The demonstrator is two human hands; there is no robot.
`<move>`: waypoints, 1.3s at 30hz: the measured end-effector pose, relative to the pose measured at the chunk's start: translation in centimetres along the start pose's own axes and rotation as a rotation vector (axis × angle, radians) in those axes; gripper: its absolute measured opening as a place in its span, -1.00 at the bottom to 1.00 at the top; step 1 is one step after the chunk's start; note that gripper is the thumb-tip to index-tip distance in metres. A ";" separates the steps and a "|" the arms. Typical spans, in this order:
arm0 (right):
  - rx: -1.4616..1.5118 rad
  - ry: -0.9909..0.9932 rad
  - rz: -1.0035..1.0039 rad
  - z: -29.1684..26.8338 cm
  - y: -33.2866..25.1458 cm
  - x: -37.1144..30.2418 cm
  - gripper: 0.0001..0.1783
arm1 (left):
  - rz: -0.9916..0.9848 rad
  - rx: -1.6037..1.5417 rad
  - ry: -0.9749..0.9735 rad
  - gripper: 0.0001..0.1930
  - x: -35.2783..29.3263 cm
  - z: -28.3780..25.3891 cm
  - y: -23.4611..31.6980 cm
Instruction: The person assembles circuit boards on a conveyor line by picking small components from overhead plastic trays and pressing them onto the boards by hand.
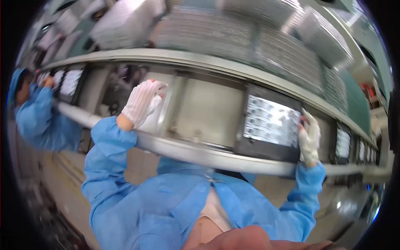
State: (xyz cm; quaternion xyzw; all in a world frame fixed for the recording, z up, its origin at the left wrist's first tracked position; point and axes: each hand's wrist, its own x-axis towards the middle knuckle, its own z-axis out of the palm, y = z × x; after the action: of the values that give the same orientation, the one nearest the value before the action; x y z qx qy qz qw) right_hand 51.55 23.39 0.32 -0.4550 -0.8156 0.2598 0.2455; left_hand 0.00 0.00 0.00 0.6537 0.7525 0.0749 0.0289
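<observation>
My left hand (143, 102), in a white striped glove with bare fingertips, is raised over the left part of the conveyor line. Its fingers are curled, and a whitish patch shows below them; blur hides what they hold, if anything. A black tray (266, 148) lies on the conveyor to the right, with a bright silvery sheet of small rectangular cells (271, 121) on it. My right hand (309, 137), in a pale glove with bare fingertips, is closed at the tray's right edge, thumb and fingers bent against it.
Metal rails (208, 156) run along the conveyor's near and far sides. Behind it stand blurred stacks of clear plastic trays (204, 35). More black trays with shiny sheets (343, 143) lie farther right. At the far left a person in blue (46, 112) works at the same line.
</observation>
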 end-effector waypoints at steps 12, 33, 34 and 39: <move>-0.143 -0.756 -0.835 9.1 -18.4 -0.3 -0.62 | -0.979 0.848 0.224 -0.83 -16.0 -5.5 -23.8; -0.578 -0.473 -0.150 2.3 2.7 5.4 -0.75 | -0.922 0.606 0.140 -0.82 -7.0 3.6 -21.3; -0.600 -0.440 -0.175 1.8 5.2 6.6 -0.76 | -0.912 0.489 0.201 -0.83 -6.0 5.4 -18.4; -0.572 -0.426 -0.139 4.4 7.0 7.9 -0.75 | -0.746 0.480 0.400 -0.86 -6.3 5.8 -12.5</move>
State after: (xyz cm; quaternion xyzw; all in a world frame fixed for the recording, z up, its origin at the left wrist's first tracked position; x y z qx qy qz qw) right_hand 49.39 32.51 -6.20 -0.3845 -0.9171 0.0928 -0.0501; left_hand -10.49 -7.51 -7.97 0.3006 0.9222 0.0078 -0.2431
